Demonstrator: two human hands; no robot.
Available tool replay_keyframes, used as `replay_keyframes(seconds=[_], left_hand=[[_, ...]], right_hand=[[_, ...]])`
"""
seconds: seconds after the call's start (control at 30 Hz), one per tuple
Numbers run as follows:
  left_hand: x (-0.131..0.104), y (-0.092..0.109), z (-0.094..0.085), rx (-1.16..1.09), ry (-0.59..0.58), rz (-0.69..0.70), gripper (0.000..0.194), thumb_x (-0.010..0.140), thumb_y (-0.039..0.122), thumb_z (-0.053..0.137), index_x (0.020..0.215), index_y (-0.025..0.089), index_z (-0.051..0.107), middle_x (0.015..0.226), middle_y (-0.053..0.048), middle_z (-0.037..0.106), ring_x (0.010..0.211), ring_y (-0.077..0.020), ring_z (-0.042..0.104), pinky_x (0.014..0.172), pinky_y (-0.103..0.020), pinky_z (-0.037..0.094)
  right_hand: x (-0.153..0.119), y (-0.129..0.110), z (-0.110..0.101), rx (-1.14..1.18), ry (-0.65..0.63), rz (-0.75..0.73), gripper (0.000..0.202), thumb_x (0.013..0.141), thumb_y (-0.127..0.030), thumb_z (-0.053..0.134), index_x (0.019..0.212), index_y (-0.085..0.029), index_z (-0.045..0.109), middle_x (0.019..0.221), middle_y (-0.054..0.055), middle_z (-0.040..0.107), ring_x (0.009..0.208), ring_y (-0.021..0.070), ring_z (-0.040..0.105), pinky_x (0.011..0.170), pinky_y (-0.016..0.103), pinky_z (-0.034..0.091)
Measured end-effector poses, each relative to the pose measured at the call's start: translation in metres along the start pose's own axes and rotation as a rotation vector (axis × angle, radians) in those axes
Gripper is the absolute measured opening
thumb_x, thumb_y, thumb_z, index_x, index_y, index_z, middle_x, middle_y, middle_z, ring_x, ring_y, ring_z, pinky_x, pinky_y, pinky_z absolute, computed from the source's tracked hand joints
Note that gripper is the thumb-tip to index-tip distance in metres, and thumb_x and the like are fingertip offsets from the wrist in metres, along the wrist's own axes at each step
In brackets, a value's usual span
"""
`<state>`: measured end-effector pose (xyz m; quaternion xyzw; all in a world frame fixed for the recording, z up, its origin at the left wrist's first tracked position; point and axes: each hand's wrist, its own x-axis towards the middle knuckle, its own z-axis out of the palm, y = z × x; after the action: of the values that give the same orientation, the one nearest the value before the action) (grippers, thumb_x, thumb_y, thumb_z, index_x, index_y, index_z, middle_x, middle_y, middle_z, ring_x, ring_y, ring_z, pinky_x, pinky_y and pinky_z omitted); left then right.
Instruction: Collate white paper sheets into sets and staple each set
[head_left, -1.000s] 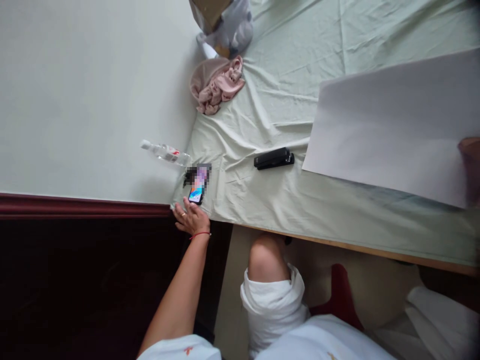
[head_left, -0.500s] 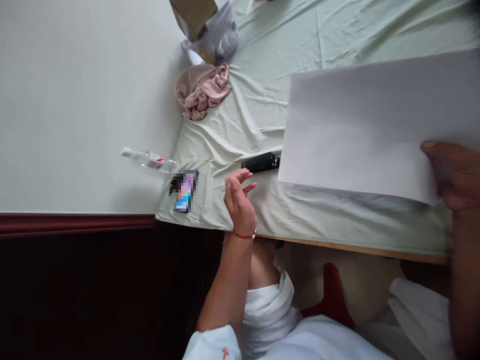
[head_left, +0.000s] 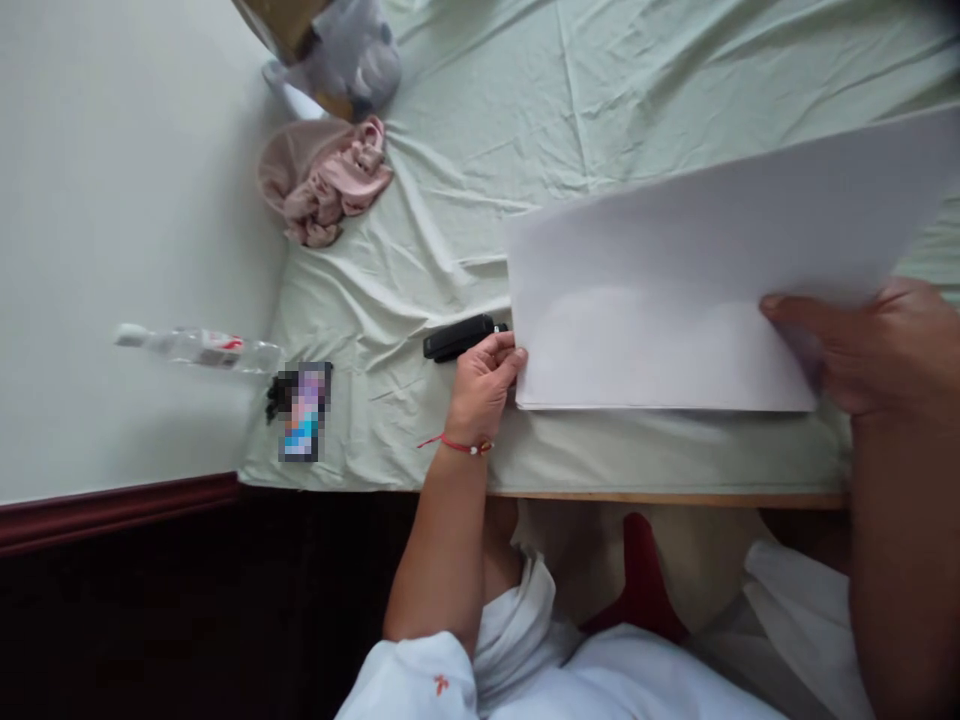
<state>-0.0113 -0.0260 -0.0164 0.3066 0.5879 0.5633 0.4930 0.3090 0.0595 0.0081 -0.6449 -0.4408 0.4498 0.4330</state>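
A stack of large white paper sheets (head_left: 652,290) is held between my two hands above the cloth. My left hand (head_left: 484,385), with a red string bracelet at the wrist, pinches the left edge near the lower corner. My right hand (head_left: 877,345) grips the lower right part, its thumb on top and its fingers hidden beneath. Just beyond my left hand lies a black stapler (head_left: 461,337) on the cloth, its right end partly covered by the hand and paper.
A pale green cloth (head_left: 442,220) covers the table. Toward the left edge lie a phone (head_left: 306,412) and a clear plastic bottle (head_left: 217,348). A crumpled pink cloth (head_left: 330,185) and a plastic bag (head_left: 352,60) sit farther back beside the wall.
My left hand has gone from open beside the stapler to pinching the paper's left edge. The paper has tilted and come nearer to me. The view has shifted right.
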Motion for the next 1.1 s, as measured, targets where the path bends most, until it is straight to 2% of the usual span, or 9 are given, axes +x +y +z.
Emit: replay_keyframes(seconds=[0.1,0.2,0.3,0.4,0.5,0.67,0.87,1.0,1.1], left_hand=[[0.005,-0.003,-0.004,0.038,0.111,0.053,0.034,0.067,0.039,0.094,0.077,0.018,0.07,0.068,0.003,0.065,0.062,-0.0108,0.057,0.062,-0.023,0.048],[0.007,-0.001,-0.001,0.078,0.175,0.102,0.042,0.07,0.049,0.092,0.068,0.018,0.064,0.063,0.005,0.056,0.058,-0.0085,0.047,0.055,-0.021,0.039],[0.003,0.003,0.004,0.036,0.099,0.099,0.044,0.073,0.056,0.09,0.073,0.019,0.066,0.063,0.005,0.054,0.057,-0.009,0.045,0.054,-0.021,0.038],[-0.004,0.007,0.008,0.029,0.003,0.048,0.046,0.064,0.052,0.096,0.085,0.019,0.072,0.067,0.003,0.06,0.058,-0.0096,0.049,0.054,-0.022,0.039],[-0.006,0.007,0.007,0.071,0.053,0.042,0.049,0.059,0.052,0.099,0.078,0.017,0.069,0.064,0.003,0.06,0.058,-0.009,0.048,0.053,-0.021,0.036],[0.001,0.002,0.008,0.062,0.207,0.13,0.054,0.067,0.058,0.093,0.065,0.019,0.056,0.06,0.006,0.049,0.056,-0.0074,0.041,0.053,-0.02,0.034],[0.008,-0.002,0.019,0.012,0.074,0.112,0.048,0.066,0.052,0.096,0.088,0.019,0.069,0.074,0.003,0.065,0.07,-0.0129,0.061,0.069,-0.024,0.05],[0.014,-0.005,0.025,0.013,0.149,0.143,0.052,0.065,0.056,0.096,0.071,0.018,0.06,0.065,0.004,0.059,0.059,-0.0094,0.053,0.055,-0.021,0.041],[0.017,-0.003,0.028,-0.03,0.144,0.154,0.052,0.068,0.057,0.093,0.068,0.018,0.059,0.06,0.006,0.052,0.053,-0.0073,0.045,0.049,-0.02,0.035]], right_hand=[[-0.001,0.002,0.005,0.155,-0.017,0.097,0.02,0.067,-0.015,0.082,0.085,-0.023,0.085,0.087,0.005,0.079,0.064,0.0138,0.069,0.053,0.024,0.056],[-0.004,-0.002,0.011,0.228,0.023,0.055,0.022,0.068,-0.009,0.078,0.083,-0.023,0.086,0.084,0.004,0.079,0.063,0.0118,0.069,0.055,0.022,0.057],[-0.006,-0.008,0.014,0.172,0.125,0.005,0.022,0.071,-0.008,0.077,0.082,-0.025,0.085,0.084,0.002,0.079,0.058,0.0087,0.064,0.048,0.019,0.05],[-0.007,-0.013,0.015,0.132,0.195,-0.01,0.023,0.072,-0.007,0.077,0.082,-0.027,0.085,0.086,0.001,0.08,0.057,0.0069,0.061,0.047,0.019,0.046],[-0.007,-0.016,0.018,0.166,0.213,-0.026,0.024,0.072,-0.005,0.077,0.081,-0.026,0.084,0.087,0.0,0.08,0.062,0.0071,0.063,0.056,0.022,0.052],[-0.003,-0.008,0.025,0.243,0.193,-0.1,0.023,0.072,-0.007,0.076,0.085,-0.025,0.084,0.089,0.001,0.08,0.064,0.0083,0.065,0.06,0.024,0.054],[0.0,0.0,0.023,0.265,0.265,-0.154,0.021,0.073,-0.011,0.075,0.088,-0.021,0.084,0.092,0.002,0.08,0.064,0.0102,0.065,0.062,0.028,0.056],[0.003,0.002,0.016,0.278,0.284,-0.147,0.02,0.072,-0.012,0.076,0.087,-0.023,0.084,0.093,0.001,0.08,0.066,0.0114,0.067,0.069,0.032,0.059],[0.008,0.005,0.01,0.331,0.293,-0.151,0.02,0.073,-0.008,0.075,0.087,-0.021,0.083,0.095,0.003,0.08,0.07,0.012,0.069,0.077,0.035,0.061]])
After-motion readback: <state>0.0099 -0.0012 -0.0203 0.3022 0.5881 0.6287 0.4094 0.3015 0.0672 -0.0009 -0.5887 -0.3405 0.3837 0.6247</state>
